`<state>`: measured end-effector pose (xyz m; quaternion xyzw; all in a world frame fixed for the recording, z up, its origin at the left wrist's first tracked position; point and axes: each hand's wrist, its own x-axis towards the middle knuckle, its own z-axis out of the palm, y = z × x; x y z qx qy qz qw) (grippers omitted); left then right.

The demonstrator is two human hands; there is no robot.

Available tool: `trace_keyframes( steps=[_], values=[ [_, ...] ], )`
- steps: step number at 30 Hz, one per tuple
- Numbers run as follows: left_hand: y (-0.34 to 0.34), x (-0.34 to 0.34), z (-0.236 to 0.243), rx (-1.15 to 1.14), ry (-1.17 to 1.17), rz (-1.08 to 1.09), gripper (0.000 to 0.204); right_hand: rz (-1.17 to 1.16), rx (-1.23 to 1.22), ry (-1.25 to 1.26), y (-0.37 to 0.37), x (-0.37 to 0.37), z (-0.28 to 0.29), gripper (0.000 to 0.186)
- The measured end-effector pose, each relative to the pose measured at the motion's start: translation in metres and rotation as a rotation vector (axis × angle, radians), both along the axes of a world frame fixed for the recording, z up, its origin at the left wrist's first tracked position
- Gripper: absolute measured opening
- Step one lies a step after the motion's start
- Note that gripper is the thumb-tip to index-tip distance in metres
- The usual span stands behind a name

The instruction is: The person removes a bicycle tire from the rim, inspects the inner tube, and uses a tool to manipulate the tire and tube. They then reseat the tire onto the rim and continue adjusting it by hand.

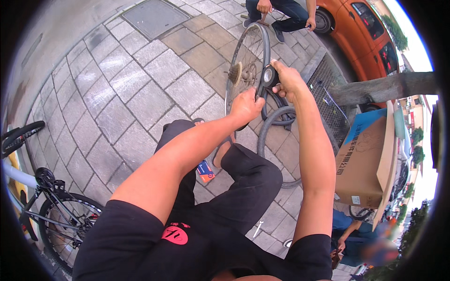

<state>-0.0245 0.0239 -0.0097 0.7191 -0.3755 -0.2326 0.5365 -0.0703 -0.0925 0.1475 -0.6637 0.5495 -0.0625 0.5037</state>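
A bicycle wheel (pixel 245 48) with spokes and a sprocket cassette (pixel 236 73) stands upright in front of me. My left hand (pixel 246 107) is closed round the wheel's near edge, where a dark band runs along the rim. Beside it, my right hand (pixel 289 80) grips a roll of black tape (pixel 268 76) with a pale core, close against the wheel. Whether a strip of tape runs between the two hands is too small to tell. Black tubing and a grey bicycle tyre (pixel 263 136) lie on the paving below my right forearm.
A blue-and-orange packet (pixel 205 171) and a wrench (pixel 257 230) lie near my legs. A large cardboard box (pixel 363 164), a tree trunk (pixel 384 89) and a metal grate (pixel 328 89) are at right. A bicycle (pixel 61 215) stands left. Another person (pixel 286 11) crouches beyond the wheel, near an orange car (pixel 361 42).
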Motion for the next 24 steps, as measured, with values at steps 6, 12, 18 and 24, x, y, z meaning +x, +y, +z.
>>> trace_keyframes(
  steps=[6, 12, 18, 24],
  values=[
    [0.000, -0.004, 0.004, -0.067, 0.003, -0.019, 0.045, -0.005, -0.302, 0.147, 0.001, 0.006, -0.004, 0.058],
    [0.002, 0.001, 0.001, -0.034, 0.036, -0.020, 0.051, -0.017, -0.443, 0.178, 0.014, 0.021, 0.008, 0.065],
    [0.009, 0.004, 0.009, -0.012, 0.052, -0.059, 0.054, 0.213, -0.503, 0.008, 0.023, 0.002, -0.002, 0.055],
    [0.008, 0.003, 0.002, -0.062, 0.068, -0.037, 0.055, 0.376, -0.466, 0.193, 0.023, 0.002, 0.011, 0.049]
  ],
)
